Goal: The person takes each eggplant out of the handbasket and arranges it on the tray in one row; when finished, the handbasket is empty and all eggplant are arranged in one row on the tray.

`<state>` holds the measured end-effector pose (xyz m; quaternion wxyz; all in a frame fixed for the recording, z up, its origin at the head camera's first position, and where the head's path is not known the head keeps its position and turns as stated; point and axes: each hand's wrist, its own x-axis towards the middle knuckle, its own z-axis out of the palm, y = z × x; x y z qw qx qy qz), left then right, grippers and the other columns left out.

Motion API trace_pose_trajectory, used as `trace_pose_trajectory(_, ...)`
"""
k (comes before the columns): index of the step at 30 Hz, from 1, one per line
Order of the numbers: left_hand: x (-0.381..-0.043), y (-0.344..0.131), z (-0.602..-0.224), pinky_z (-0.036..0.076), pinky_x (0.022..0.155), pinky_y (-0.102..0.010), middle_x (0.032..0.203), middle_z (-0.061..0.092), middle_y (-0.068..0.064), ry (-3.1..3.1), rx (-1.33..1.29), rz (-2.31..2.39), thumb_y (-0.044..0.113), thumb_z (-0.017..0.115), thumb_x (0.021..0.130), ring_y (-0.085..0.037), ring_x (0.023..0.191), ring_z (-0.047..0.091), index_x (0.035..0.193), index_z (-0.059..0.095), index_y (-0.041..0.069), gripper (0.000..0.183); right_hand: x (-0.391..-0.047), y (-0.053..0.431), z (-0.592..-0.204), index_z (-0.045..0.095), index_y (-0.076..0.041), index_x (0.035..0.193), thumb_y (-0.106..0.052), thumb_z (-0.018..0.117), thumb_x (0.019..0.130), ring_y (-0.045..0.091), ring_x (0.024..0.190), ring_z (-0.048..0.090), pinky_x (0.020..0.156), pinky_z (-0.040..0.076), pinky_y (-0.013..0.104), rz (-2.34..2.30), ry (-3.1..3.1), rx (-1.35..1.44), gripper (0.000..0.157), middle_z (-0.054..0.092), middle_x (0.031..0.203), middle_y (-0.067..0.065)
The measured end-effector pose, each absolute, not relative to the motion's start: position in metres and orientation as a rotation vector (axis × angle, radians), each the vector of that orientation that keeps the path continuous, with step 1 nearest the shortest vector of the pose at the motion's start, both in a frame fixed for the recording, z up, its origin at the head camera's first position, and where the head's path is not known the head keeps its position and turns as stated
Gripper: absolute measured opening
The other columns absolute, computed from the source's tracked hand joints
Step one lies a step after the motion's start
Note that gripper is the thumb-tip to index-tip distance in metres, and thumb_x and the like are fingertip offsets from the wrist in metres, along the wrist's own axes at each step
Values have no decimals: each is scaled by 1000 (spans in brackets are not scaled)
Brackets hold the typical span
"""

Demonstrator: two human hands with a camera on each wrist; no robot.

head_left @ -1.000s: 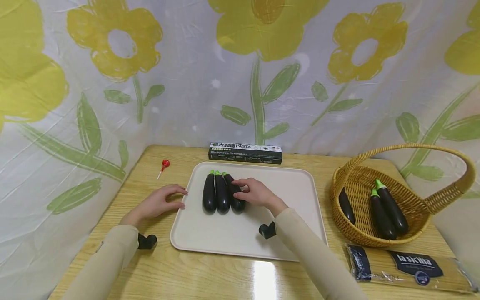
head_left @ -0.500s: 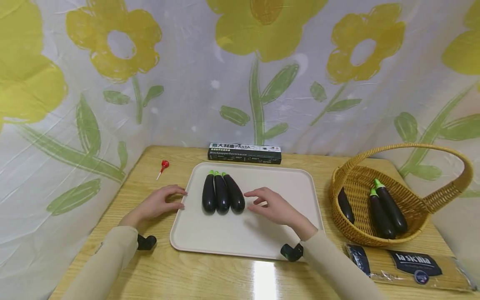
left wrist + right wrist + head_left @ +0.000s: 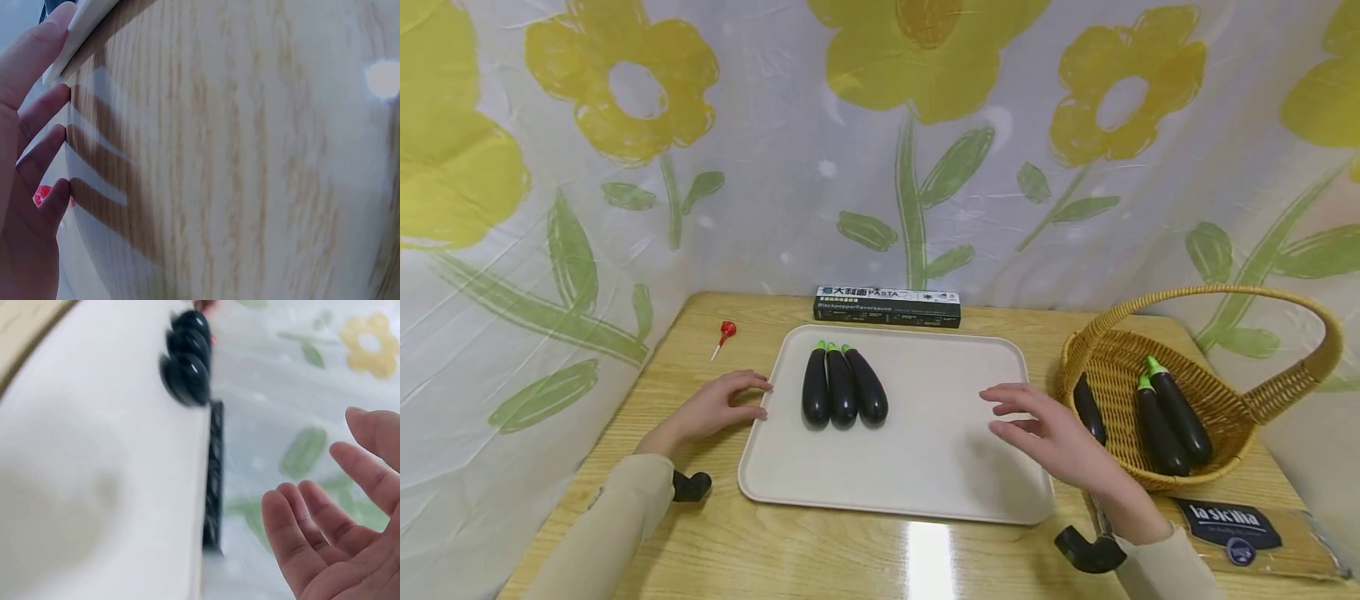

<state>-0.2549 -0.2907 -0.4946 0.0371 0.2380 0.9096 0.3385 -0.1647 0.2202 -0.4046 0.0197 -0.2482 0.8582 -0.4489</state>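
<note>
Three dark eggplants with green stems lie side by side on the left half of a white tray. My left hand rests at the tray's left edge, its fingertips right at the rim, and grips nothing. Over the tray's right side hovers my right hand, fingers loosely spread and holding nothing. In the right wrist view that hand is bare, with the eggplants farther off. A wicker basket beside it contains more eggplants, one partly hidden behind its rim.
A black pasta box stands behind the tray. On the left lies a red lollipop. A pack of spaghetti sits in front of the basket, partly covered by the right forearm. A flowered cloth hangs behind the table.
My right hand has left the rightmost eggplant and moved right across the tray toward the basket. The left hand has stayed at the tray's edge; the three eggplants lie where they were.
</note>
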Motion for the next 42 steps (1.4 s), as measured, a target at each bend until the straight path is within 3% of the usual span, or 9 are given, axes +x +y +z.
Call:
trace_pose_trajectory(7, -256, -292, -498, 30, 109, -58, 134, 55, -19, 2803, 745, 1020, 28, 77, 86, -40, 129, 44, 121, 67, 10, 42, -157, 270, -381, 59, -14, 132, -20, 60, 99, 12, 107, 59, 84, 51, 19, -1273, 2836, -630, 34, 57, 127, 2)
trace_pose_trajectory(17, -253, -291, -494, 30, 108, -61, 136, 51, -22, 2791, 697, 1023, 29, 76, 86, -42, 129, 43, 121, 67, 9, 42, -169, 338, -359, 54, -8, 137, -29, 53, 102, -8, 97, 56, 76, 47, 13, -1084, 2924, -378, 41, 60, 127, 14)
trace_pose_trajectory(23, -253, -291, -494, 30, 107, -61, 135, 52, -22, 2798, 718, 1018, 29, 76, 86, -42, 128, 43, 121, 67, 9, 41, -188, 369, -358, 46, -1, 142, -37, 48, 103, 4, 101, 60, 80, 50, 23, -1045, 2868, -216, 53, 50, 137, 24)
trace_pose_trajectory(26, -254, -292, -496, 30, 108, -60, 136, 52, -20, 2794, 711, 1016, 30, 76, 86, -41, 129, 43, 122, 66, 11, 41, -200, 377, -360, 38, -1, 147, -43, 46, 102, -3, 100, 56, 81, 50, 23, -1080, 2801, -149, 62, 44, 143, 27)
trace_pose_trajectory(29, -256, -293, -497, 29, 109, -59, 137, 51, -20, 2791, 701, 1012, 31, 76, 86, -40, 130, 42, 122, 66, 11, 43, -213, 382, -366, 32, -2, 151, -47, 46, 102, -15, 95, 50, 79, 48, 12, -1135, 2732, -108, 69, 38, 147, 27)
trace_pose_trajectory(31, -256, -294, -498, 29, 109, -59, 137, 51, -19, 2786, 702, 1014, 32, 76, 86, -40, 130, 42, 122, 66, 11, 43, -222, 385, -371, 27, 0, 152, -48, 44, 102, -9, 102, 53, 81, 50, 13, -1161, 2687, -88, 71, 34, 150, 28)
trace_pose_trajectory(33, -256, -294, -499, 29, 109, -59, 137, 51, -20, 2783, 706, 1018, 32, 76, 86, -41, 130, 42, 122, 66, 11, 43, -229, 386, -376, 24, 1, 153, -48, 43, 102, 9, 115, 55, 85, 52, 19, -1177, 2655, -71, 73, 31, 151, 29)
trace_pose_trajectory(37, -256, -294, -499, 30, 109, -59, 137, 51, -20, 2781, 715, 1021, 31, 76, 86, -40, 130, 42, 122, 66, 11, 42, -242, 389, -387, 16, 5, 153, -44, 40, 104, 45, 132, 36, 95, 51, 38, -1255, 2598, -60, 73, 25, 152, 34)
trace_pose_trajectory(42, -255, -293, -498, 30, 108, -59, 137, 51, -20, 2787, 717, 1011, 32, 75, 87, -41, 130, 42, 122, 66, 11, 42, -251, 390, -402, 11, 8, 152, -40, 39, 105, 52, 131, 34, 100, 44, 56, -1287, 2560, -78, 73, 21, 150, 38)
